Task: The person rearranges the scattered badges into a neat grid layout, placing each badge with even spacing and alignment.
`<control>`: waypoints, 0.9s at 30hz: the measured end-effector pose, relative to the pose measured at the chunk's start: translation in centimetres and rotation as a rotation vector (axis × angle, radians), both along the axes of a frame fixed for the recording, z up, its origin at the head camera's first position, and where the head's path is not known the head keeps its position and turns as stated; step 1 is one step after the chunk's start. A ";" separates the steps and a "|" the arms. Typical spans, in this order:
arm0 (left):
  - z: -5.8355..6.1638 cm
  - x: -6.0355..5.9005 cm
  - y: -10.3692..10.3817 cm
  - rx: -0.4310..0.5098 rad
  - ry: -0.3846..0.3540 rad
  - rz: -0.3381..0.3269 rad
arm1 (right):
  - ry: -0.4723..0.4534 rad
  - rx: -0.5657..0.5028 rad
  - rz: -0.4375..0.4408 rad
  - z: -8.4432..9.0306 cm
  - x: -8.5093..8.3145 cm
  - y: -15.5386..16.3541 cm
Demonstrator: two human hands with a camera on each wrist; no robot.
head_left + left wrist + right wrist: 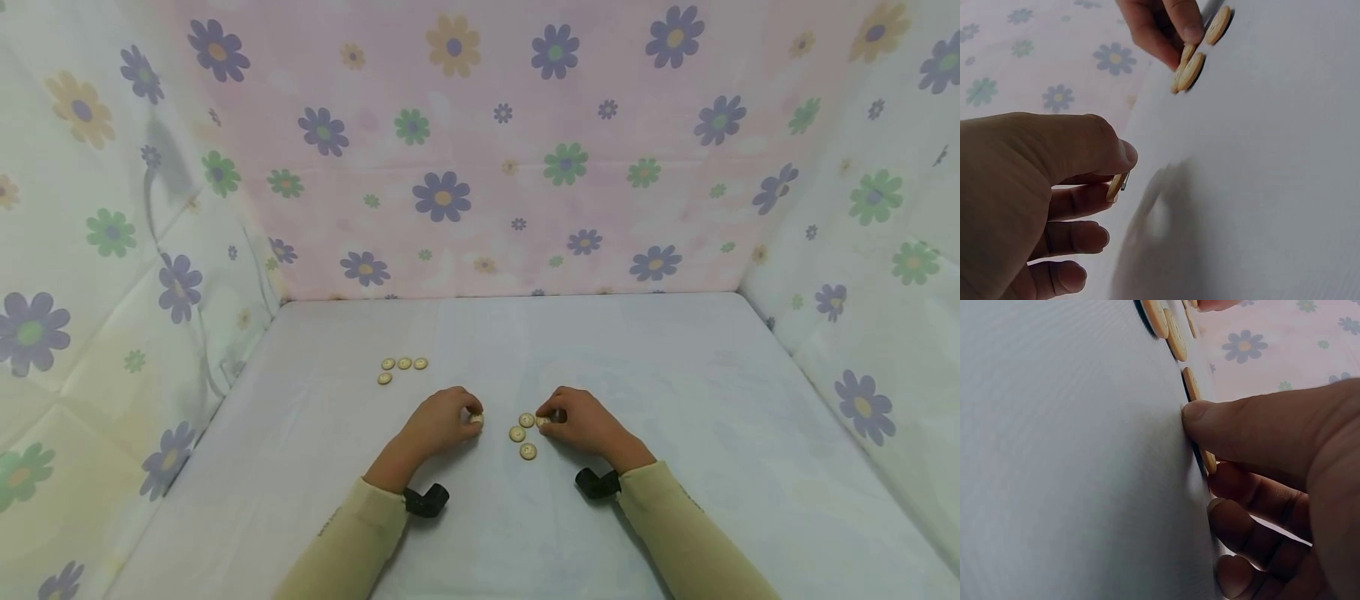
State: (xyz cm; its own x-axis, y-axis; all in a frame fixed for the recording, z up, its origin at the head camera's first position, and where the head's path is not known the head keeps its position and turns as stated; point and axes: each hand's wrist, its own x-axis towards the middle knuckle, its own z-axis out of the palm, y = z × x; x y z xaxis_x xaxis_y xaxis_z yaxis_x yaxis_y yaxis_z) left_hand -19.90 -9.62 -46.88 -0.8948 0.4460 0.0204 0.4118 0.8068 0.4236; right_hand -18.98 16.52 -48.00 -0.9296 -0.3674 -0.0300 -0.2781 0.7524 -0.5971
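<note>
My left hand (442, 423) pinches a small round wooden disc (1116, 186) between thumb and fingertips, tilted on edge. A thin metallic bit shows beside that disc in the left wrist view. My right hand (581, 423) has its thumb and fingers at either side of another pale wooden disc (1210, 461), low at the white surface; the thumb covers part of it. Three similar discs, with small dark marks on their faces, lie flat just left of the right fingertips: an upper disc (527, 420), a left disc (517, 433) and a nearer disc (528, 451).
Farther back on the left, several more discs lie on the white tabletop (645, 350), three in a row with a middle disc (405, 363), and a single disc (385, 378) just in front. Flower-patterned cloth (480, 242) walls the back and both sides.
</note>
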 end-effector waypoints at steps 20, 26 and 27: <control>-0.1 -1.9 -3.6 0.011 -0.021 0.185 | 0.010 0.002 0.005 -0.2 -0.2 0.1; -0.2 -2.2 -4.7 0.024 -0.025 0.226 | 0.007 -0.001 0.009 -0.1 -0.1 0.1; -0.1 -2.3 -4.9 0.029 -0.030 0.234 | 0.004 -0.001 0.009 -0.1 -0.1 0.1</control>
